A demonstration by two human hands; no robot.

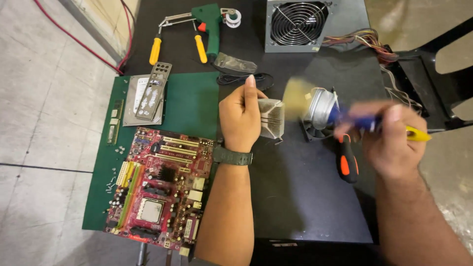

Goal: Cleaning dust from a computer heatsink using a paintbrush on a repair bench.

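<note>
My left hand (241,114) grips a finned metal heatsink (272,118), held upright on the black table (300,197). My right hand (391,140) holds a paintbrush (320,108) with a blue and yellow handle, a metal ferrule and pale bristles. The bristles are blurred with motion just right of the heatsink fins. A dark watch sits on my left wrist.
A red motherboard (160,189) lies on a green mat (194,103), with a metal plate and a drive (145,98) behind it. A screwdriver with an orange and black handle (348,162) and a small fan lie under the brush. A power supply (298,24), yellow-handled screwdrivers and a green soldering tool sit at the far edge.
</note>
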